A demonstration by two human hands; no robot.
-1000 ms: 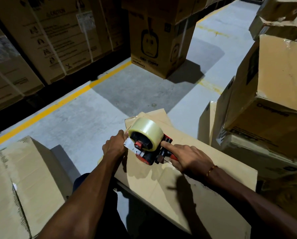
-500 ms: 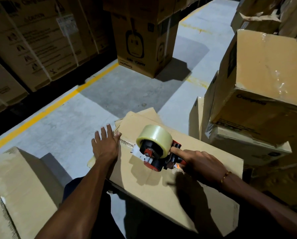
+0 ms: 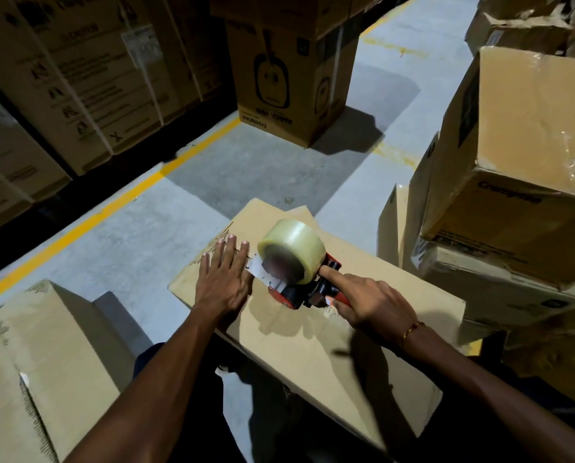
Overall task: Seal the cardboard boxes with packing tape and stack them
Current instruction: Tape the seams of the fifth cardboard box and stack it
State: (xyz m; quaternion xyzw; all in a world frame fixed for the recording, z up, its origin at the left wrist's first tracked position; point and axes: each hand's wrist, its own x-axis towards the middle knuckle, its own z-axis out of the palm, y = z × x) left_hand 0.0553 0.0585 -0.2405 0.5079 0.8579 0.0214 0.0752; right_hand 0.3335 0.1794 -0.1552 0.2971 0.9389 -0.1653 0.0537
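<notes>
- Stacked boxes (image 3: pixel 519 168) close on right, another box (image 3: pixel 45 362) near left, printed box (image 3: pixel 289 71) far centre on floor (image 3: pixel 179 182).
- Open floor far of the work box (image 3: pixel 312 345); its left edge by the yellow line (image 3: pixel 105 208) side.
- Left hand (image 3: pixel 222 279) flat on the box top, fingers straight, slightly spread.
- Right hand (image 3: pixel 369 302) grips tape gun (image 3: pixel 296 262) handle, index finger extended along it; gun on box top.

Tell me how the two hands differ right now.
The left hand lies flat, fingers straight, pressing the cardboard box; the right hand curls around the tape dispenser handle, index finger extended. The right wrist wears a bracelet; the left doesn't. Both work over the box top.
</notes>
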